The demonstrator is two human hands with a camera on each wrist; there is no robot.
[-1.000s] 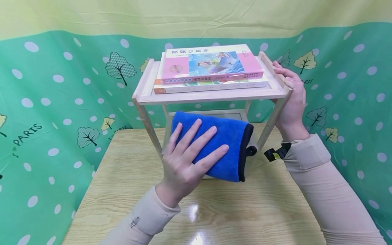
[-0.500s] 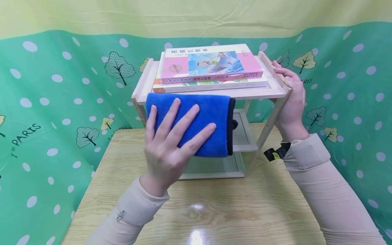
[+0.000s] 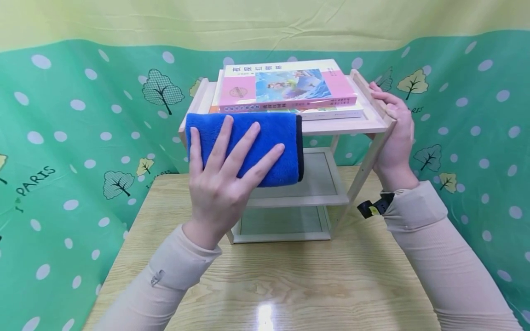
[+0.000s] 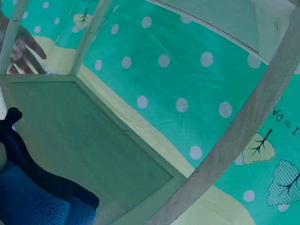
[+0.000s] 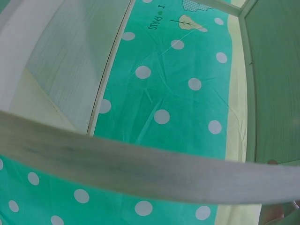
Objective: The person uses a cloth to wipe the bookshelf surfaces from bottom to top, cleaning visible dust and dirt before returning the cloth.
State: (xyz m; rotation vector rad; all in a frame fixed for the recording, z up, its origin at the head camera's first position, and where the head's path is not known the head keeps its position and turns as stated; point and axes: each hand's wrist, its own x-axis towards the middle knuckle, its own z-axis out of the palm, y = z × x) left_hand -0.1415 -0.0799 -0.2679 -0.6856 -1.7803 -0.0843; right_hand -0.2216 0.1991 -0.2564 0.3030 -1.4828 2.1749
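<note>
A folded blue plush towel (image 3: 271, 133) with a black border is held in my left hand (image 3: 219, 184). Its fingers are spread across the front face, and the thumb is hidden behind the towel in the head view. The towel covers the front left of the top tier of a small wooden shelf (image 3: 319, 127). My right hand (image 3: 393, 138) grips that shelf's upper right side rail. In the left wrist view the towel's dark border (image 4: 51, 180) and loop show in front of a grey-green tier panel (image 4: 93, 136).
On the top tier lie stacked books, a pink-covered book (image 3: 290, 85) uppermost. Below are a middle tier (image 3: 319, 179) and a bottom tier (image 3: 285, 223). The shelf stands on a wood-grain table (image 3: 269, 276), and a green dotted curtain (image 3: 124, 142) hangs around it.
My left hand has carried the towel up and to the left, from the middle tier's height to the top tier's front edge. The right hand stays on the rail.
</note>
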